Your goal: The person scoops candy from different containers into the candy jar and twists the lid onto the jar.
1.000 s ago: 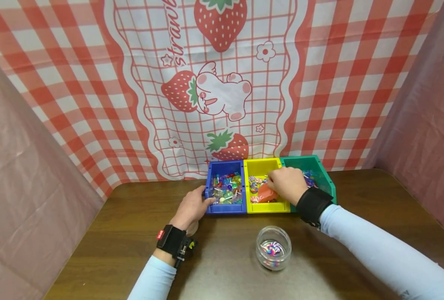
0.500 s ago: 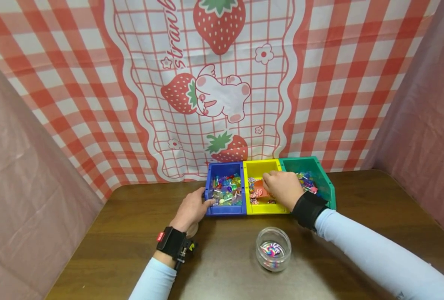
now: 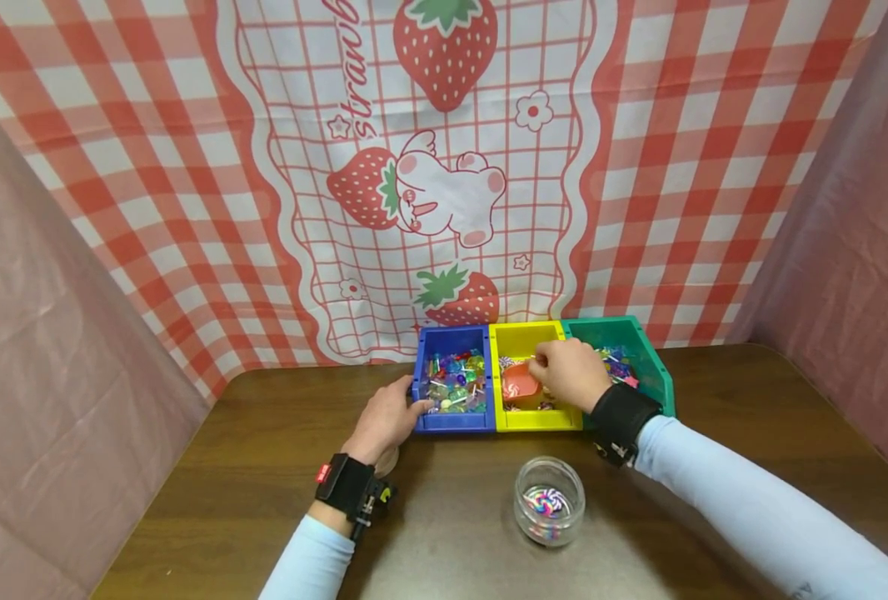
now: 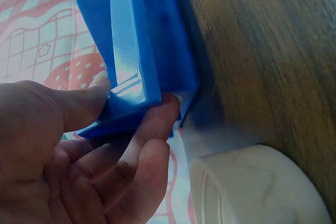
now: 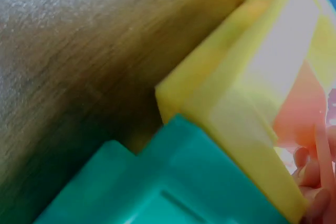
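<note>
My right hand (image 3: 575, 372) is inside the yellow bin (image 3: 537, 421) and grips the handle of an orange scoop (image 3: 517, 383). In the head view the scoop's bowl faces up, with a swirl-patterned candy piece in it and more swirl pieces around it. With the thumb over the wall and fingers under the outer side, my left hand (image 3: 382, 423) holds the near left corner of the blue bin (image 4: 126, 40). Below the bins, a round glass jar (image 3: 549, 525) stands upright with a few rainbow swirl pieces inside.
A green bin (image 3: 661, 379) with colourful small pieces adjoins the yellow one on the right. Clear, candy-like pieces (image 3: 455, 385) fill the blue bin's floor. By my left wrist lies a cream round lid (image 4: 262, 187). A checked strawberry cloth (image 3: 444, 200) hangs behind the bins.
My right hand shifted left in the yellow bin, then slightly back right, and the scoop's bowl tipped from its side to face up. The left hand keeps its hold on the blue bin.
</note>
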{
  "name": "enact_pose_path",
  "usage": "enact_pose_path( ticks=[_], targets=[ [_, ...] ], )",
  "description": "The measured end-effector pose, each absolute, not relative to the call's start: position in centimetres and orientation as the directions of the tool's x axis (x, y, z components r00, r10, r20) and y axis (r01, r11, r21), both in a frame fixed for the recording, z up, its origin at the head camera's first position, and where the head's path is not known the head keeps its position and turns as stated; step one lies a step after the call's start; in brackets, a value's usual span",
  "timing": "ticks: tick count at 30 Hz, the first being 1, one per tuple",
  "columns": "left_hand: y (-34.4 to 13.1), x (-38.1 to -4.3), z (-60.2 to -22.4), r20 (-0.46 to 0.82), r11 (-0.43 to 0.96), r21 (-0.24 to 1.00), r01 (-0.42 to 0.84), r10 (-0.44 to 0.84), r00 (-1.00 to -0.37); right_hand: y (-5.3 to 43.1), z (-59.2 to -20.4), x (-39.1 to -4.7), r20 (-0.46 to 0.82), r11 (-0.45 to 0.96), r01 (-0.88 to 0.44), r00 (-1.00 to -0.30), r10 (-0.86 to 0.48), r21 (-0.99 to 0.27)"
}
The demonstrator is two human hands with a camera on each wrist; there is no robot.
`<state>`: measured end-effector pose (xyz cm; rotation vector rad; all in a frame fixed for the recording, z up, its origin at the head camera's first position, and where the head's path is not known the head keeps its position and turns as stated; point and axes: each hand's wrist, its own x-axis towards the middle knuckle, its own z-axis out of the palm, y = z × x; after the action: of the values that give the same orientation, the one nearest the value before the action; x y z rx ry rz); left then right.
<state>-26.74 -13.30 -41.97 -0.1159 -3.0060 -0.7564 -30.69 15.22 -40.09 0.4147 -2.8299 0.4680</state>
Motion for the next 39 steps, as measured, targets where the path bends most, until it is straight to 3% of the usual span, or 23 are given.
enact_pose_path(
  ticks=[7, 14, 21, 39],
  targets=[
    [-13.2, -26.7, -42.0, 0.053, 0.879, 0.471, 0.077, 0.059, -0.997, 16.9, -39.6, -30.5, 0.288, 0.872, -0.306, -0.936, -0.202, -0.381],
    [-13.2, -26.7, -41.9, 0.066, 0.88, 0.465, 0.094, 0.071, -0.995, 18.5, -39.4, -30.1, 0.182, 0.791, -0.234, -0.971, -0.157, -0.565],
    [-13.3, -26.8, -42.0, 0.069, 0.879, 0.466, 0.097, 0.073, -0.995, 19.4, -38.8, -28.5, 0.108, 0.725, -0.188, -0.982, -0.156, -0.663],
    [-13.2, -26.6, -42.1, 0.06, 0.864, 0.498, 0.08, 0.058, -0.997, 21.8, -38.2, -20.4, 0.394, 0.695, -0.545, -0.834, -0.387, -0.469]
  ],
)
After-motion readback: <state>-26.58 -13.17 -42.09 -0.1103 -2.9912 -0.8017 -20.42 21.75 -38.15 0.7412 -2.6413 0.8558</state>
